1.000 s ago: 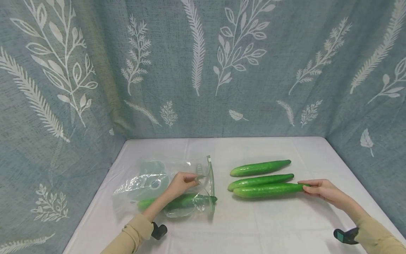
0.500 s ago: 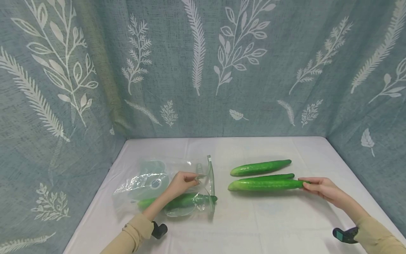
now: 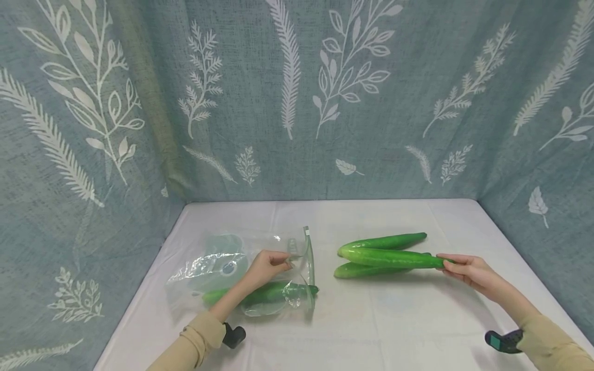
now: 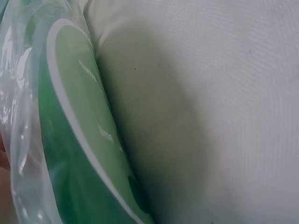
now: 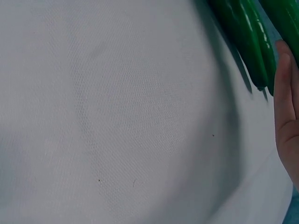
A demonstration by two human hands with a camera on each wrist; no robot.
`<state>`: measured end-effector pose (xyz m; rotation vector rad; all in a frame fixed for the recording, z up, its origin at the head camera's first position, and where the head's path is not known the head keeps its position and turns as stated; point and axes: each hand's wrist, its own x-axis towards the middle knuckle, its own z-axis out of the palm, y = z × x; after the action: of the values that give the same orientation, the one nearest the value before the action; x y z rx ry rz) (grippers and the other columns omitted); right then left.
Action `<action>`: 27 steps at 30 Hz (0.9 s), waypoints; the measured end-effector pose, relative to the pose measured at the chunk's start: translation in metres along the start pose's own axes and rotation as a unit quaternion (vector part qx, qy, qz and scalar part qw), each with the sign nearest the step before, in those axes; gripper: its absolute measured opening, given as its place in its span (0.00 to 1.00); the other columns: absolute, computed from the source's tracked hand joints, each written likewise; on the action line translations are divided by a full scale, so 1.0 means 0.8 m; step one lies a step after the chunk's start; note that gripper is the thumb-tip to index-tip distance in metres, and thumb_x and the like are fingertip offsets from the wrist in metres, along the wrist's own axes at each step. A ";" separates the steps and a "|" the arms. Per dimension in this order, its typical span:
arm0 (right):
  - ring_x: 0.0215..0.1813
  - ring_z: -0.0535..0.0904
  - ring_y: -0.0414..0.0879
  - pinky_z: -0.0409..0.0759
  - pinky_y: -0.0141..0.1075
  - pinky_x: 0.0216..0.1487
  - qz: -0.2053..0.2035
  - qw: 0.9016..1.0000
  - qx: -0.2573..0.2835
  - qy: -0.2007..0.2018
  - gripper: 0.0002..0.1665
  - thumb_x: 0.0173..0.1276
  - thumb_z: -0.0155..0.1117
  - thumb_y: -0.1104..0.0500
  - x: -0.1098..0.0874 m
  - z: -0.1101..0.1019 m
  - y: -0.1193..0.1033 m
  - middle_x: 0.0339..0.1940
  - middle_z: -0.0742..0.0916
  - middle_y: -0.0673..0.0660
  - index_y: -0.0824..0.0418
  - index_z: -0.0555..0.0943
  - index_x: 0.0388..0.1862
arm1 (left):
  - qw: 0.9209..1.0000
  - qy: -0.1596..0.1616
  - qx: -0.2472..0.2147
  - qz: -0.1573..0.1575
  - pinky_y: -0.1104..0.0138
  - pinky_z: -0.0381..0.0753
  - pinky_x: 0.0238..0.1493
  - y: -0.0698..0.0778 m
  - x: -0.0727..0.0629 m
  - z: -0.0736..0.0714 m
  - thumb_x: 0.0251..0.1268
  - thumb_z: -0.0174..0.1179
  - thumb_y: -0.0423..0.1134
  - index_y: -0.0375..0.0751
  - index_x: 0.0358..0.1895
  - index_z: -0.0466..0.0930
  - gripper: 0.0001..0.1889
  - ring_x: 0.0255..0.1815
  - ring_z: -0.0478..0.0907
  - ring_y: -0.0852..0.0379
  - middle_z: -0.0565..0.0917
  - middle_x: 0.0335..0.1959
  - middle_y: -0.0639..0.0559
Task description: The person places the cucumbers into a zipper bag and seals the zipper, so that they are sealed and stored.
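My left hand (image 3: 266, 268) pinches the upper layer of a clear zip bag (image 3: 227, 265) near its mouth, which faces right. Inside the bag lies one cucumber (image 3: 264, 294), its dark tip poking out at the mouth. The left wrist view is mostly filled by the bag's green print (image 4: 84, 116). With thumb and fingers, my right hand (image 3: 473, 273) grips the narrow dark end of another cucumber (image 3: 394, 257), its pale end pointing left. This one overlaps a back cucumber (image 3: 399, 240) and a front cucumber (image 3: 362, 270) on the table. The right wrist view catches the hand (image 5: 287, 102) only at its edge.
A white cloth covers the table (image 3: 352, 330). Blue-green leaf-patterned curtain (image 3: 315, 154) hangs behind it and along both sides. Each wrist wears a black camera mount, seen below the left sleeve (image 3: 204, 330) and right sleeve (image 3: 543, 335).
My right hand has lifted its cucumber and shifted it toward the back, so it now crosses over the two others. The left hand and the bag have stayed in place.
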<state>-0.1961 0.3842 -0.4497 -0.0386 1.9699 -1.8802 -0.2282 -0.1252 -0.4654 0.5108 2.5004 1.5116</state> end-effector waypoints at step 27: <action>0.43 0.83 0.32 0.83 0.27 0.50 -0.004 0.999 0.001 0.035 0.17 0.66 0.62 0.63 0.010 0.032 0.004 0.39 0.84 0.39 0.59 0.81 0.54 | 1.000 0.010 0.008 0.006 0.59 0.83 0.53 -0.002 0.001 0.000 0.60 0.61 0.32 0.32 0.48 0.82 0.13 0.53 0.81 0.41 0.83 0.50 0.37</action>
<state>-0.1940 0.3575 -0.4552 0.0215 2.0162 -1.9139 -0.2292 -0.1258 -0.4668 0.5178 2.5304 1.5093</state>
